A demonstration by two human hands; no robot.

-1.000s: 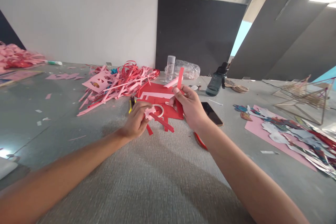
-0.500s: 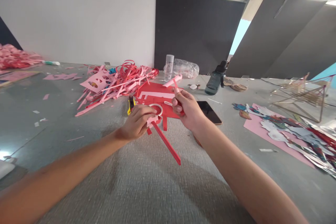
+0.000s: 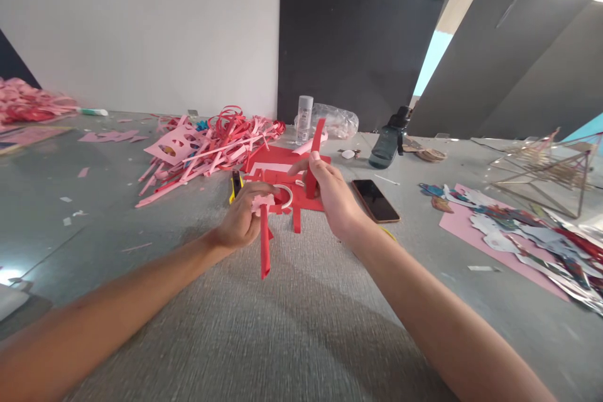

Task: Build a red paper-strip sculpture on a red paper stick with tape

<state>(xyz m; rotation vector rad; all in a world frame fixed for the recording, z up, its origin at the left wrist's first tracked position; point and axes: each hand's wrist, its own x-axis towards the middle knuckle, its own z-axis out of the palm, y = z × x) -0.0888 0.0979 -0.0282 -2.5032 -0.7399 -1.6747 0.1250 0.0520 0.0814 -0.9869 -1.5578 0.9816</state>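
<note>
My left hand [image 3: 242, 217] is closed on a pink paper flower [image 3: 262, 202] with a folded red paper strip [image 3: 264, 248] hanging below it. A white tape roll [image 3: 288, 196] sits right by those fingertips; whether they touch it I cannot tell. My right hand [image 3: 330, 191] pinches a red paper strip [image 3: 318, 138] that stands upright between thumb and fingers. Beneath both hands lie red paper sheets [image 3: 277, 156], with a pink paper strip [image 3: 273, 168] on top. A yellow and black utility knife [image 3: 235, 185] rests just behind my left hand.
A heap of pink and red paper strips [image 3: 226, 144] lies at the back left. Behind the sheets stand a spray bottle [image 3: 304, 119] and a dark water bottle [image 3: 386, 144]. A phone [image 3: 375, 200] is right of my right hand. Paper cutouts [image 3: 509, 232] cover the right side.
The red strip below my left hand has swung from slanting right to hanging nearly straight down. In my right hand, a red strip now points upward. The phone is less covered.
</note>
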